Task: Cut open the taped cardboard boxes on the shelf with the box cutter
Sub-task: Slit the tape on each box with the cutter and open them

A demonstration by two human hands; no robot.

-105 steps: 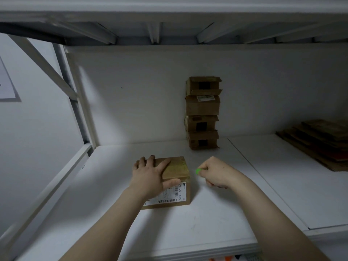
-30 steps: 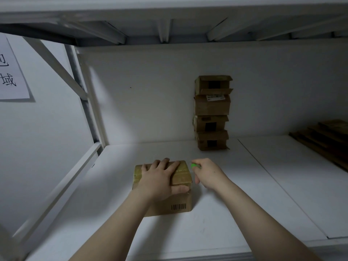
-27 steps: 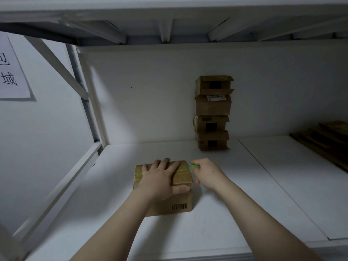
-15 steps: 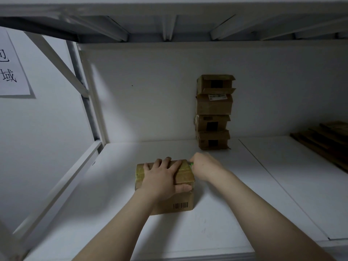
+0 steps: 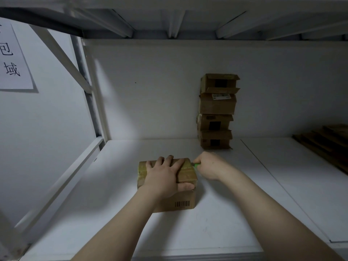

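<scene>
Right hand [image 5: 209, 166] has slid in from beside the taped box [image 5: 181, 201], so the green box cutter [image 5: 195, 164] it grips now touches the box's far right top corner. The box sits near the front of the shelf [image 5: 226, 213]. Left hand [image 5: 165, 176] presses flat on top, fingers spread, and I'd guess it's right in the way of a leftward cut.

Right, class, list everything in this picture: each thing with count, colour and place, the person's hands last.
shelf: one, white, under everything.
taped box: one, brown with yellowish tape, front middle of shelf.
box cutter: one, green, at the taped box's far right corner.
stacked boxes: four, brown, against the back wall.
flat cardboard: one pile, brown, far right.
paper sign: one, white with black characters, left wall.
left hand: one, pressing flat on the taped box.
right hand: one, gripping the box cutter.
</scene>
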